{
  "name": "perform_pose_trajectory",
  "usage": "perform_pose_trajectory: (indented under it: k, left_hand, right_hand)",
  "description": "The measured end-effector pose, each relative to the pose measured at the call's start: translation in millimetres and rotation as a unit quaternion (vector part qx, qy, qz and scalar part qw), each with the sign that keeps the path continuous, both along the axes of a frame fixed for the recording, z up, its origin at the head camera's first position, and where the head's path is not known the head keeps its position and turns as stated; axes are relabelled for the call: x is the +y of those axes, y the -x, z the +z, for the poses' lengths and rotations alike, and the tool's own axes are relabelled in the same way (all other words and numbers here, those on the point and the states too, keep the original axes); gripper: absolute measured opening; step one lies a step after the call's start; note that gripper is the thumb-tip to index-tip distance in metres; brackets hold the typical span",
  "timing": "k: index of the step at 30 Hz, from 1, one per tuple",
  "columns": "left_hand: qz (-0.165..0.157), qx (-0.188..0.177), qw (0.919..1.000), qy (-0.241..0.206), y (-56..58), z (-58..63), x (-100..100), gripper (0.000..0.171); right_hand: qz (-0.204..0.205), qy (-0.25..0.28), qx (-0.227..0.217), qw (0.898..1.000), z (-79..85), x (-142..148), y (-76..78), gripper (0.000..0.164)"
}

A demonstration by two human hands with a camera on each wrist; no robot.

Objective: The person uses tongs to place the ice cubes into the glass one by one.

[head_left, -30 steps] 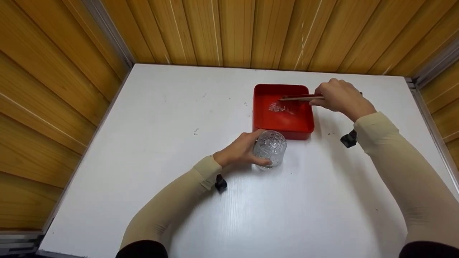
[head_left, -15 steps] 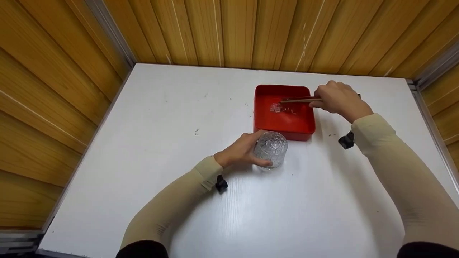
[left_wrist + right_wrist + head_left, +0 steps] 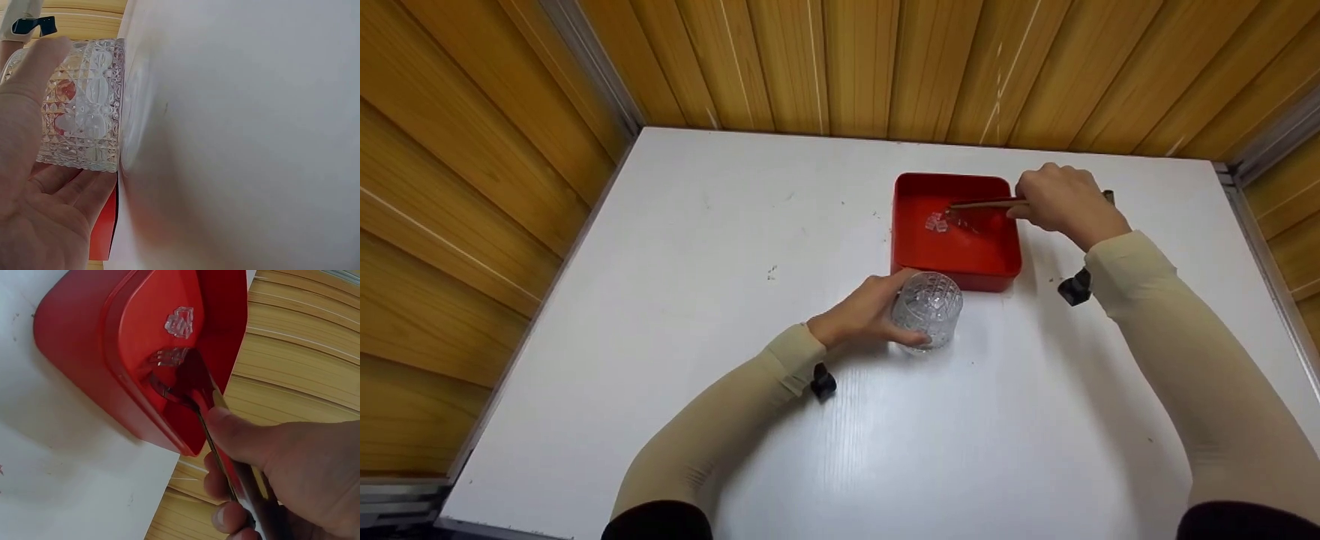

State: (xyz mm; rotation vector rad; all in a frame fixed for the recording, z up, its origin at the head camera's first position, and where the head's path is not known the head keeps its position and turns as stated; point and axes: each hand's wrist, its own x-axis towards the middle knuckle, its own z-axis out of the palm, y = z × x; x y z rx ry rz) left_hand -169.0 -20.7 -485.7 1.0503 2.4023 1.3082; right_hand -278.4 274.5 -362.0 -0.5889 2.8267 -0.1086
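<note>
While the left hand [image 3: 868,315] grips a glass [image 3: 928,307] just in front of the red box [image 3: 981,282], the right hand [image 3: 1063,199] holds tongs [image 3: 988,203] poking inside. Some clear cubes [image 3: 180,322] sit in there, near the tips.

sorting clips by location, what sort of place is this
Probably a small work booth: a white table enclosed on three sides by wood-look panels with metal framing at the corners.

In the head view the left hand [image 3: 871,311] is partly hidden behind the patterned glass [image 3: 928,311], the right hand [image 3: 1061,199] covers the middle of the tongs [image 3: 988,203], and the clear pieces [image 3: 937,223] in the red box [image 3: 990,283] seem too small for a sure count.
</note>
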Motion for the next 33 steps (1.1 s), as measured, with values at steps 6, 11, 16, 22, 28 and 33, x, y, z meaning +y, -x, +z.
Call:
perform_pose_trajectory:
  k: [6,11,16,22,28,33]
  left_hand:
    - [0.0,0.008,1.0,-0.001,-0.3,-0.6,0.1,0.082]
    - [-0.004,0.018,0.9998,-0.007,0.2,0.1,0.0,0.082]
    - [0.0,0.021,0.9998,-0.004,0.3,0.1,0.0,0.083]
    - [0.001,0.017,0.9998,-0.004,0.1,0.0,0.4,0.083]
    - [0.002,0.012,0.9999,-0.001,-0.1,0.0,0.8,0.083]
    - [0.001,0.014,0.9999,0.003,-0.1,0.0,1.1,0.083]
  right_hand:
    - [-0.012,0.003,-0.001,1.0,0.8,-3.2,1.8,0.022]
    - [-0.025,0.01,-0.014,1.0,2.8,-5.8,2.8,0.022]
    - [-0.045,0.024,-0.038,0.998,5.0,-9.5,3.0,0.024]
    - [-0.055,0.027,-0.049,0.997,6.1,-10.5,3.1,0.024]
    - [-0.055,0.027,-0.049,0.997,6.1,-10.6,3.6,0.023]
    - [-0.06,0.029,-0.055,0.996,5.8,-10.8,3.2,0.024]
